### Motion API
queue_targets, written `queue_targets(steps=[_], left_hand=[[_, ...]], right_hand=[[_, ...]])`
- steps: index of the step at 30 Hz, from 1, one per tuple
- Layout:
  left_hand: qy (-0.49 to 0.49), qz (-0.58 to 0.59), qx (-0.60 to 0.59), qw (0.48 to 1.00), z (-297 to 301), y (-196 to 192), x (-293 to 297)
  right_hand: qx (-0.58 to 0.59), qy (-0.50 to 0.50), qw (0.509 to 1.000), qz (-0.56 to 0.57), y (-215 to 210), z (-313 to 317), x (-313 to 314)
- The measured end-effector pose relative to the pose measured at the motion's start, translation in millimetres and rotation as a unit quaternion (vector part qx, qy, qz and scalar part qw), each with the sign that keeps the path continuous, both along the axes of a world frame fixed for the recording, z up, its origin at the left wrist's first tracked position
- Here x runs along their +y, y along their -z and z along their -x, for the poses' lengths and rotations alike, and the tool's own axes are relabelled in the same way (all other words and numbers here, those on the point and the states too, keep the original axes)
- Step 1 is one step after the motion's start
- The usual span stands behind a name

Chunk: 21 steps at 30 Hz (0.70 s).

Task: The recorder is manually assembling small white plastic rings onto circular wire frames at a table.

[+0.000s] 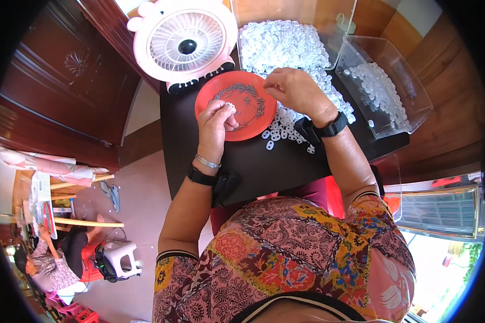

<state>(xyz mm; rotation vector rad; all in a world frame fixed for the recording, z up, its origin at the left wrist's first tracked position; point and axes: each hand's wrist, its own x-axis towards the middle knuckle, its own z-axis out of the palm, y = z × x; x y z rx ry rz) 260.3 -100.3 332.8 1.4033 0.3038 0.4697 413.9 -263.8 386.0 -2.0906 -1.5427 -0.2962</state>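
Observation:
My left hand [214,123] is closed at the left side of a red plate [203,92], pinching a small white plastic piece [231,106] between thumb and fingertips. Thin grey metal pins or nails [244,88] lie in a rough ring on the plate. Above the plate's right edge is my right hand [300,92], its fingertips pressed together. Whatever they hold, if anything, is too small to make out. Beside and under that hand, loose white plastic pieces with two holes [277,131] spread over the dark table [242,172].
A clear bin [285,46] heaped with white pieces stands at the back. Another clear bin [385,102], holding fewer, sits at the right. A pink animal-shaped fan [186,43] stands back left. Far left, another person [59,264] sits near a white stool [121,258].

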Motion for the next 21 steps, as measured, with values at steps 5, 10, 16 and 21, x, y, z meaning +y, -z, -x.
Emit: queue_targets(steps=[5,10,16,21], left_hand=[[-0.013,0.0,-0.02,1.0,-1,-3,1],[-0.016,0.002,-0.031,0.999,-2,-1,2],[-0.017,0.006,-0.031,0.999,-2,0,3],[-0.018,0.016,-0.039,0.999,-3,0,4]], right_hand=[[0.0,0.007,0.995,0.1,8,0,14],[-0.014,0.008,0.98,0.197,28,3,39],[-0.121,0.048,0.961,0.244,33,9,53],[-0.133,0.035,0.963,0.231,34,10,52]])
